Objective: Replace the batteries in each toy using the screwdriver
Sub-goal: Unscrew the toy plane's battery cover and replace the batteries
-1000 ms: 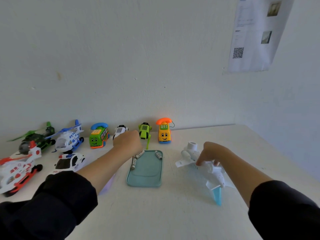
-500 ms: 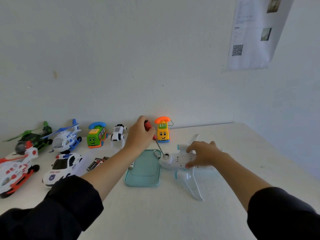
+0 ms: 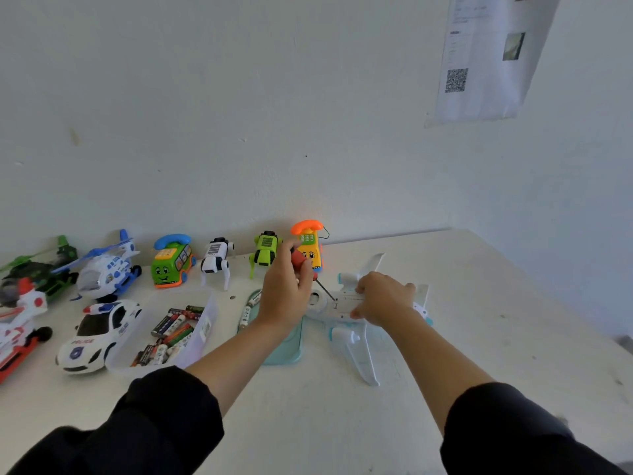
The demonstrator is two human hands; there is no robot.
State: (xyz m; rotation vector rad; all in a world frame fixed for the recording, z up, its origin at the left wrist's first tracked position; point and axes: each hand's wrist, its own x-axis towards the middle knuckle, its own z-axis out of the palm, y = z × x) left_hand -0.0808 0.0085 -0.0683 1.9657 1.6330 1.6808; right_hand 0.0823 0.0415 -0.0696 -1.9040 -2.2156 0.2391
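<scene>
From the head camera, looking down over a white worktop (image 3: 445, 389) set against a pale wall, both forearms reach in from the bottom of the frame in dark sleeves.

The left hand (image 3: 286, 296), at centre frame, grips the red handle of a screwdriver (image 3: 303, 265); its thin shaft slants down and to the right, and the tip meets the underside of a white and pale-blue toy plane (image 3: 346, 313) lying belly-up just right of centre. The right hand (image 3: 385, 298) rests on top of the plane's body with fingers curled over it, holding it down against the worktop. One wing points toward the lower edge of the frame, the other toward the wall.

Partly under the left wrist lies a teal tray (image 3: 286, 351), with a white battery (image 3: 247, 311) along its left rim.

Left of that, a clear plastic box (image 3: 202, 334) holds a heap of loose batteries (image 3: 171, 334). A white police car (image 3: 97, 332) sits beside it at lower left.

Along the wall, from the left edge toward centre, stand a green helicopter (image 3: 44, 265), a blue-and-white helicopter (image 3: 108, 269), a green bus-phone toy (image 3: 171, 260), a white robot dog (image 3: 215, 260), a green robot dog (image 3: 265, 250) and an orange phone toy (image 3: 310, 243), this last just behind the left hand. A red-and-white helicopter (image 3: 19, 317) is cut off by the left edge.

A printed sheet with a QR code (image 3: 479, 63) hangs on the wall at upper right.
</scene>
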